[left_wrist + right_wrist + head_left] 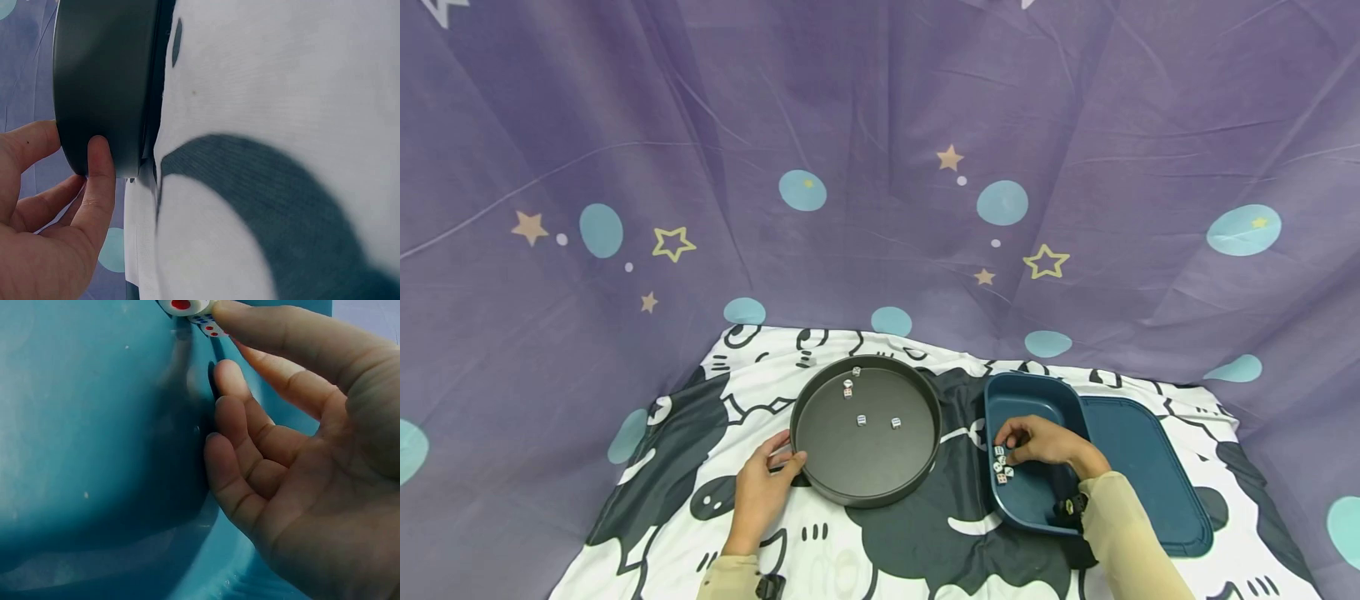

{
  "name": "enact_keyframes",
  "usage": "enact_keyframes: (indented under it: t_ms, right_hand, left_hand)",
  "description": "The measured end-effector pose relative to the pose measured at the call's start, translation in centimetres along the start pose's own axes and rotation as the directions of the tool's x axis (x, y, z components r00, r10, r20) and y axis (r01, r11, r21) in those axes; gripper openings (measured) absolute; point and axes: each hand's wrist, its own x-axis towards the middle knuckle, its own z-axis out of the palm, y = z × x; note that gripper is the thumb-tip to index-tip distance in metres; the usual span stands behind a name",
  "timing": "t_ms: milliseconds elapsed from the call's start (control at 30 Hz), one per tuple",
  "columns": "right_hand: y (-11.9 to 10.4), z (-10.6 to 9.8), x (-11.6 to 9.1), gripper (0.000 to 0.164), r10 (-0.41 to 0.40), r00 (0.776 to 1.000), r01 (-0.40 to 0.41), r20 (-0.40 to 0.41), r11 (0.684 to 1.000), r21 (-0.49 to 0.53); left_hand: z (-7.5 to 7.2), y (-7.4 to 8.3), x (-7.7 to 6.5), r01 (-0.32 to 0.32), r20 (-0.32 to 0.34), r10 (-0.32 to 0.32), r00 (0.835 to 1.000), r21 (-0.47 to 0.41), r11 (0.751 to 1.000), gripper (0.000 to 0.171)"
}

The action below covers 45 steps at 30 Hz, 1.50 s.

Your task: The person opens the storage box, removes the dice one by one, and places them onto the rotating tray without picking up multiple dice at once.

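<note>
On the left, a round dark pan (865, 475) has several white dice (861, 421) scattered inside. My left hand (763, 487) holds the pan's near-left side, with the thumb at the rim and a fingertip (100, 150) against the outer wall in the left wrist view. My right hand (1041, 442) reaches down into a deep blue box (1037, 500). Along its left wall lies a small cluster of dice (1002, 478). Thumb and forefinger pinch at a die (201, 319) there, partly cut off in the right wrist view; the other fingers curl beside the wall.
A flat blue lid (1150, 475) lies just right of the box, partly behind the right sleeve. Black-and-white cartoon cloth (805, 533) covers the table. Behind it hangs a purple curtain (865, 250) with stars and blue spots.
</note>
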Motion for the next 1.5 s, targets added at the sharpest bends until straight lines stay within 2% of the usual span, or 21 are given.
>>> enact_keyframes:
  t_ms: [167, 667, 1033, 1300, 1500]
  right_hand:
    - [-0.05, -0.04, -0.09, 0.029, -0.021, 1.000, 0.021, 0.016, 1.000, 0.016]
    - [0.13, 0.22, 0.16, 0.021, -0.130, 0.992, 0.129, 0.010, 0.991, 0.014]
    - [0.17, 0.42, 0.27, 0.019, -0.101, 0.995, 0.101, -0.016, 0.995, -0.008]
    - [0.11, 0.44, 0.20, 0.017, -0.038, 0.999, 0.038, -0.030, 0.999, 0.000]
    - [-0.18, 0.22, 0.09, 0.016, -0.038, 0.999, 0.037, -0.034, 0.999, -0.005]
  left_hand:
    - [0.03, -0.06, 0.01, 0.002, -0.001, -0.002, 1.000, 0.003, 1.000, 0.052]
    - [0.08, -0.23, 0.12, -0.007, -0.010, 0.007, 1.000, 0.007, 1.000, 0.051]
    - [0.14, -0.33, 0.11, -0.002, -0.011, 0.002, 1.000, -0.002, 1.000, 0.051]
    - [0.12, -0.30, 0.11, 0.007, -0.005, -0.007, 1.000, -0.007, 1.000, 0.051]
    - [0.07, -0.24, 0.09, 0.002, -0.005, -0.002, 1.000, -0.007, 1.000, 0.052]
